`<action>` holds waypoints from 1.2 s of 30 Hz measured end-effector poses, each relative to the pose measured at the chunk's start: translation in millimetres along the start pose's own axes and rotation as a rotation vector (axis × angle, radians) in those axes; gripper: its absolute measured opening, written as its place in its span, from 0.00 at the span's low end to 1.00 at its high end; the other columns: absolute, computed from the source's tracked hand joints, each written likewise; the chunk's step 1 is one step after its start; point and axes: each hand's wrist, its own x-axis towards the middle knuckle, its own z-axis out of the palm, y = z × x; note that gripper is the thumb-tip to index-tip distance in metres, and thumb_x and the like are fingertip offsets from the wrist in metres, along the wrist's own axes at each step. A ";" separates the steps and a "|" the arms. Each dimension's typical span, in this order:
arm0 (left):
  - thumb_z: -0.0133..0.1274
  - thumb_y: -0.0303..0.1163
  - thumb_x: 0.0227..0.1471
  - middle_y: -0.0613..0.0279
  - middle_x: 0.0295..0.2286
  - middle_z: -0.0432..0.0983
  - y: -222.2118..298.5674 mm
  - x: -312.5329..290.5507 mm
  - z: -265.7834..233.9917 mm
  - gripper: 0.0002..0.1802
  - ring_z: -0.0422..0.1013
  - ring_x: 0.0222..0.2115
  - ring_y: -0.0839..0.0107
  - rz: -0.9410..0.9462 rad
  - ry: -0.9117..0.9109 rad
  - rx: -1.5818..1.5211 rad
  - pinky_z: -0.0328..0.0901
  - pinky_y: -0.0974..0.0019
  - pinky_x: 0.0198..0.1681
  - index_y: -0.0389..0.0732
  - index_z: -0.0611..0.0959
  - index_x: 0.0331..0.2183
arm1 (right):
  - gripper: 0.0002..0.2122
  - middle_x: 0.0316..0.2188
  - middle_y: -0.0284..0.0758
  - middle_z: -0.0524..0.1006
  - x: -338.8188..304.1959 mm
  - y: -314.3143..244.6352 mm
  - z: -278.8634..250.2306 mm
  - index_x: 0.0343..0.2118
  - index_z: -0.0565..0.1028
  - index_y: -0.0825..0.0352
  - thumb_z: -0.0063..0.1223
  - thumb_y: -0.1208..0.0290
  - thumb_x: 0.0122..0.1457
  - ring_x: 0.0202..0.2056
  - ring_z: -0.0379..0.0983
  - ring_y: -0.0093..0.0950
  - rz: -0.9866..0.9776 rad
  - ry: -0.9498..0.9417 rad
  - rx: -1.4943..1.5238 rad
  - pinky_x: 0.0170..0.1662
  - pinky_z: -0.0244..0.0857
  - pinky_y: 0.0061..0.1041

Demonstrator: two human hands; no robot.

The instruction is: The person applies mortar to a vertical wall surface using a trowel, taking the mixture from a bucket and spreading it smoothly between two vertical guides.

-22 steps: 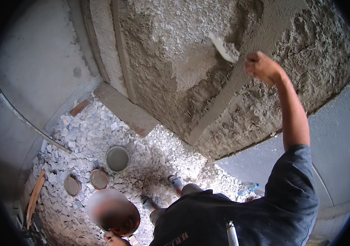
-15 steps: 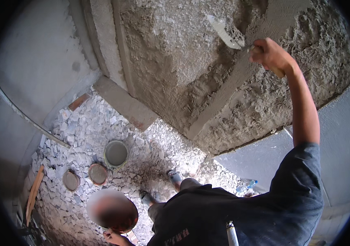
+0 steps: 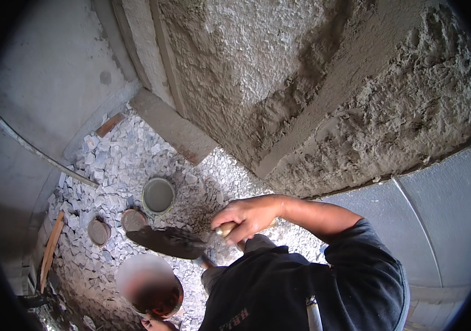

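Note:
My right hand (image 3: 252,215) is closed round the wooden handle of a trowel (image 3: 166,243), held low in front of my body. Its dark blade points left, above the stony floor and overlapping the edge of one small mortar bucket in view. At the lower edge, my left hand (image 3: 158,323) grips the rim of a round reddish bucket (image 3: 176,303); a blurred patch hides most of its inside. Rough wet mortar (image 3: 368,138) covers much of the wall on the right, with a smoother band running diagonally through it.
A larger bucket of grey mortar (image 3: 158,196) and two small buckets, one orange-rimmed (image 3: 134,220) and one farther left (image 3: 98,232), stand on broken stone (image 3: 114,160). A board (image 3: 172,129) lies along the wall foot. A curved strip (image 3: 42,151) leans at left near wooden sticks (image 3: 51,251).
My right hand has swung the trowel down and left from the mortared wall to above the floor near the buckets. My left hand stays at the reddish bucket.

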 end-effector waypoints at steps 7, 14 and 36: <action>0.71 0.38 0.51 0.45 0.24 0.78 20.5 -28.6 1.2 0.23 0.70 0.19 0.65 -0.259 0.151 -0.273 0.68 0.57 0.21 0.28 0.78 0.29 | 0.09 0.24 0.29 0.75 -192.7 16.5 -126.0 0.42 0.77 0.67 0.62 0.74 0.61 0.21 0.71 0.16 0.298 1.097 0.216 0.19 0.64 0.16; 0.65 0.38 0.54 0.59 0.21 0.73 -62.4 -2.2 13.7 0.19 0.66 0.22 0.70 -0.253 0.049 -0.181 0.65 0.61 0.27 0.34 0.76 0.26 | 0.09 0.28 0.46 0.80 -185.2 57.2 -121.8 0.37 0.77 0.71 0.57 0.73 0.56 0.32 0.79 0.42 0.663 0.859 -0.696 0.36 0.70 0.40; 0.54 0.53 0.64 0.57 0.18 0.78 -64.9 30.4 31.0 0.29 0.72 0.22 0.62 0.092 -0.222 0.159 0.67 0.56 0.30 0.36 0.84 0.26 | 0.31 0.36 0.42 0.77 -222.4 -122.7 -181.4 0.44 0.74 0.75 0.52 0.41 0.64 0.39 0.73 0.30 0.774 0.971 -0.648 0.46 0.73 0.35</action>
